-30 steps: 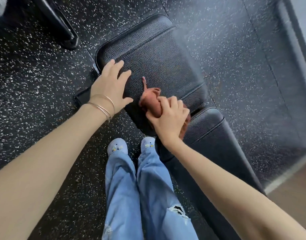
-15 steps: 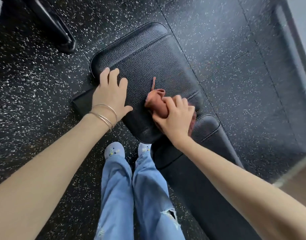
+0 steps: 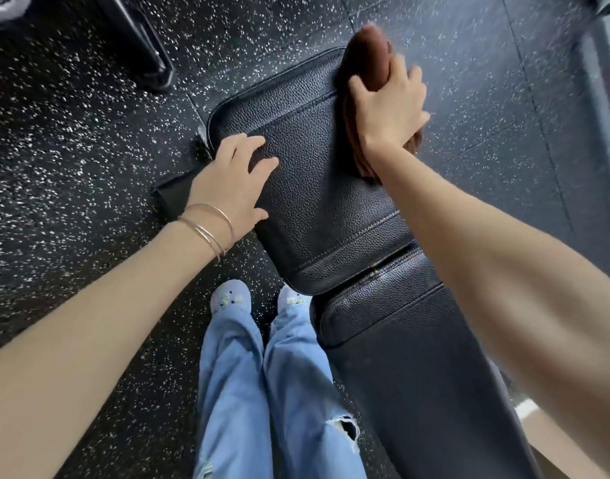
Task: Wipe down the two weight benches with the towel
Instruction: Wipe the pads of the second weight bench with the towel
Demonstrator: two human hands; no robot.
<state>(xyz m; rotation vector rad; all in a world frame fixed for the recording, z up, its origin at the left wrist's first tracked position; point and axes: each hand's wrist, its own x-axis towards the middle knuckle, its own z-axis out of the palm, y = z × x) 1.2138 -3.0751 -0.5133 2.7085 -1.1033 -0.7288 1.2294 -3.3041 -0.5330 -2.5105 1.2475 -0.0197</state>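
Speckled black rubber floor (image 3: 72, 140) surrounds a black padded bench (image 3: 317, 188), which runs from the far seat pad down toward the near right, its long axis slanting that way; the backrest pad (image 3: 410, 375) continues below the gap. Only this one bench can be seen.

At the bench's far right corner, the right hand (image 3: 390, 108) is closed around a brown towel (image 3: 369, 57), thumb and fingers wrapped over the bunched cloth. One end of the towel pokes up beyond the bench's far edge, and the rest trails back under the wrist along the bench's right side, so the towel lies roughly lengthwise with the pad. It looks soft, light and floppy; a bunched fistful, as held, should keep it from slipping, though loose ends may drag.

On the bench's left edge, the left hand (image 3: 234, 188) lies flat, fingers spread, holding nothing and apparently bracing the pad. Bracelets (image 3: 210, 226) circle that wrist. The pebbled vinyl looks firm and slightly slick.
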